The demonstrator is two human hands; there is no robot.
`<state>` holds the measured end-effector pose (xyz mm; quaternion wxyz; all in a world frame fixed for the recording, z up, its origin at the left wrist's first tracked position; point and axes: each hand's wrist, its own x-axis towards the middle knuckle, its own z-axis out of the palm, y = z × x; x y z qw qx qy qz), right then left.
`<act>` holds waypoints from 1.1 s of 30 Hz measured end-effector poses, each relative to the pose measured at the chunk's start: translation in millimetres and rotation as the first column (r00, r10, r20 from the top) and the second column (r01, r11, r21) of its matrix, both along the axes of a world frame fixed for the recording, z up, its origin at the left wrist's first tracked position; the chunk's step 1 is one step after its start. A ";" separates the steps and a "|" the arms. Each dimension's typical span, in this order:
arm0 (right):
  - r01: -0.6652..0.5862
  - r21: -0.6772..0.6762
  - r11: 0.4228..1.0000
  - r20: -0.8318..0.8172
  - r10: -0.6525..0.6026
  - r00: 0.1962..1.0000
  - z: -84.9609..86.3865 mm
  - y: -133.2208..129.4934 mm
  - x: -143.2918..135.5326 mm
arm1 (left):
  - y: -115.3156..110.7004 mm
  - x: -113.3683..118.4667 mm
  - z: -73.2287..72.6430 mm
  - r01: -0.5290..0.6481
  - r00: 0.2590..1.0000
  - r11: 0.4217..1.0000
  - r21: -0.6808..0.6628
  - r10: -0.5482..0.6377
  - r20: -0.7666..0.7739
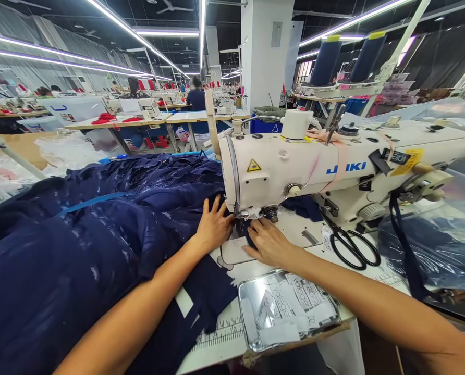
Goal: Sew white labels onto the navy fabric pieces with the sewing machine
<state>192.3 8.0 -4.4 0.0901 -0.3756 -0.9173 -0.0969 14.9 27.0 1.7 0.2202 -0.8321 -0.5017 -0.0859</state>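
Note:
A white sewing machine stands across the table, its needle area just above dark navy fabric. My left hand rests on the navy fabric left of the needle, with its fingers spread. To the right of the presser foot, my right hand lies low over the machine bed, its fingers bent together on a small piece of navy fabric. The fingertips of both hands are partly hidden by the fabric and the machine head. A large heap of navy garments lies along the left.
A metal tray of printed white labels sits at the table's front edge. Black scissors lie right of the machine bed, near bagged navy fabric. Thread cones stand behind. People and other workstations are farther back.

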 end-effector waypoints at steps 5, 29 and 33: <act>0.012 0.014 1.000 -0.015 -0.012 1.000 -1.2 2.9 0.8 | 1.2 0.4 -0.8 -0.010 1.000 1.000 -0.006 0.010 0.016; -0.019 0.199 0.980 0.093 0.001 0.996 -9.5 20.0 22.6 | -123.1 -74.2 61.3 -0.075 0.910 0.992 -0.105 0.025 -0.414; -0.028 0.182 0.983 0.157 -0.001 0.988 2.2 6.8 19.3 | -131.5 -88.2 68.7 0.050 0.890 0.980 -0.191 -0.130 -0.437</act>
